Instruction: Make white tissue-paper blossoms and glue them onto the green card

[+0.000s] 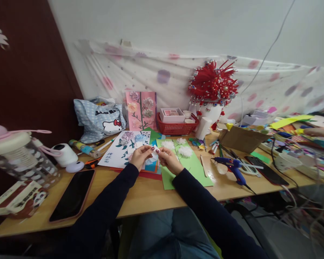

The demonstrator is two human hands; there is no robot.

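Note:
My left hand [140, 157] and my right hand [170, 160] meet over the table, fingertips pinching a small white piece of paper or tissue [153, 148] between them. Most of that piece is hidden by the fingers. Under my right hand lies a light green sheet [197, 172] bearing white fluffy paper flowers [185, 151]. To the left, partly behind my left hand, is a white sheet [112, 150] with pink and blue flowers, dark green leaves and handwriting. Red and blue sheets show beneath both hands.
A blue glue gun [233, 166] lies at right, its cord over the edge. A phone [73, 194] and a clear bottle [24, 158] stand at left. Behind are a red basket [175, 127] and a red beaded headdress [214, 84]. Another person's hand [322, 133] reaches in at far right.

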